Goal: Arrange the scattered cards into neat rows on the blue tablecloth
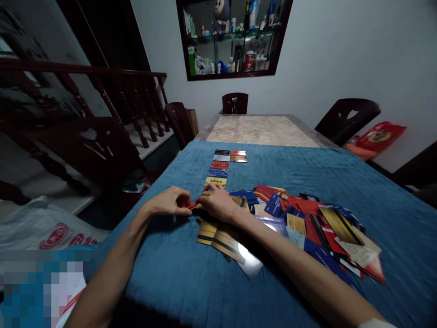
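My left hand [173, 200] is closed, thumb and fingers pinching a red card [190, 206] above the blue cloth. My right hand [217, 202] meets that card's right end with its fingertips, its other fingers bent over the cards beside it. Just beyond, a column of overlapping cards runs away from me: a yellow card [215, 181], a blue card [217, 173], a red-topped card [219, 165] and a black card [221, 153]. A red-and-gold card [238, 156] lies beside the column's far end. Several gold cards [227, 241] lie under my right wrist.
A loose heap of mixed cards [309, 214] spreads to the right, partly behind my right forearm. The blue cloth [290, 168] covers the near table; the stone-patterned tabletop [256, 130] shows beyond. Dark chairs [348, 119] stand around, and a white bag [51, 225] sits at left.
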The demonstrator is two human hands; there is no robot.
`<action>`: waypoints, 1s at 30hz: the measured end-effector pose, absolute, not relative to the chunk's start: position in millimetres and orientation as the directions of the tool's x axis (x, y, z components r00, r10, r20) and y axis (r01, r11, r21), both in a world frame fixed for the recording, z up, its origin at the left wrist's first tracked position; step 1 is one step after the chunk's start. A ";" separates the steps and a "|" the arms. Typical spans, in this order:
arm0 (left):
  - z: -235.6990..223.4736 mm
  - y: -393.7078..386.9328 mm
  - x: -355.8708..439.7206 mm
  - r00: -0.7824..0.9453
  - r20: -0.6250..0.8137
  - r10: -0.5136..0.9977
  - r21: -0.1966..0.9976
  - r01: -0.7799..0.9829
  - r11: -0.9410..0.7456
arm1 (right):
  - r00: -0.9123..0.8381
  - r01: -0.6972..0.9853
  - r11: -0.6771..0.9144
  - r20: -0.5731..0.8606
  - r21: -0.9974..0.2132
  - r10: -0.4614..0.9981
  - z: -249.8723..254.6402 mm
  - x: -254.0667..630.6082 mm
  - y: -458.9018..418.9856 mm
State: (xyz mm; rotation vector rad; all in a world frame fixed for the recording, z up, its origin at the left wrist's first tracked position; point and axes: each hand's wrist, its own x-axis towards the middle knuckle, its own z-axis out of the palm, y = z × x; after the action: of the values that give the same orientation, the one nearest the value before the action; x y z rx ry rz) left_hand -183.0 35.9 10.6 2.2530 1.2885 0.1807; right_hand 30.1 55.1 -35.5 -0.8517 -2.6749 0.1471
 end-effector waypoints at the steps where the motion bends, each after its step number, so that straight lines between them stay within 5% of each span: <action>1: 11.2 36.2 -184.0 0.537 -0.145 0.831 0.523 0.755 -0.397 | -0.758 0.543 0.813 0.295 -0.209 0.582 -37.1 30.1 56.5; 18: 7.5 39.7 -186.8 0.424 0.155 0.892 0.527 0.728 -0.438 | -0.597 0.625 0.709 0.384 -0.328 0.704 -36.9 35.6 62.7; 30: -1.1 44.8 -187.1 0.432 0.211 0.877 0.518 0.712 -0.475 | -0.579 0.670 0.683 0.370 -0.291 0.726 -39.5 35.5 60.6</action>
State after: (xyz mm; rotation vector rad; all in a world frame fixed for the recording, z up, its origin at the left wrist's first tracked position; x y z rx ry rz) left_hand -187.1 44.8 -1.1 2.3387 1.3579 0.6534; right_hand 35.5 60.6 -39.5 -1.0795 -2.4324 0.1640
